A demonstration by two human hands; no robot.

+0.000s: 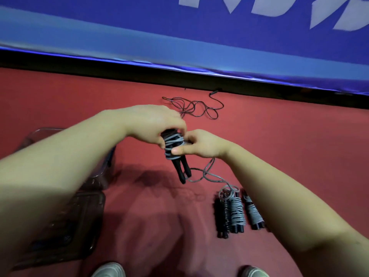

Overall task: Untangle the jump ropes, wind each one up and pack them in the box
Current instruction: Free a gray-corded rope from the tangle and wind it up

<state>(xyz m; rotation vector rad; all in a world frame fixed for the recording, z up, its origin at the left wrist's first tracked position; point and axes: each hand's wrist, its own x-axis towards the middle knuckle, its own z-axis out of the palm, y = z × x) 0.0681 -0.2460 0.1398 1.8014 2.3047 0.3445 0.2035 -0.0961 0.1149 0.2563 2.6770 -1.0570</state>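
Observation:
My left hand (151, 124) grips the top of a pair of black jump-rope handles (182, 170) held upright above the red floor. Grey cord (173, 145) is wound round them. My right hand (196, 144) pinches that cord beside the handles, thumb pressed on the coils. The cord's loose tail (207, 172) hangs down in loops to the floor. Three wound ropes (236, 211) lie side by side on the floor at the lower right. A thin dark rope (196, 107) lies tangled farther off near the wall. A clear plastic box (99, 166) stands at the left, partly hidden by my left arm.
The box's dark lid (79, 220) lies flat below the box. A blue banner (179, 37) with a black base strip runs along the far side. My two shoes (108, 269) show at the bottom edge.

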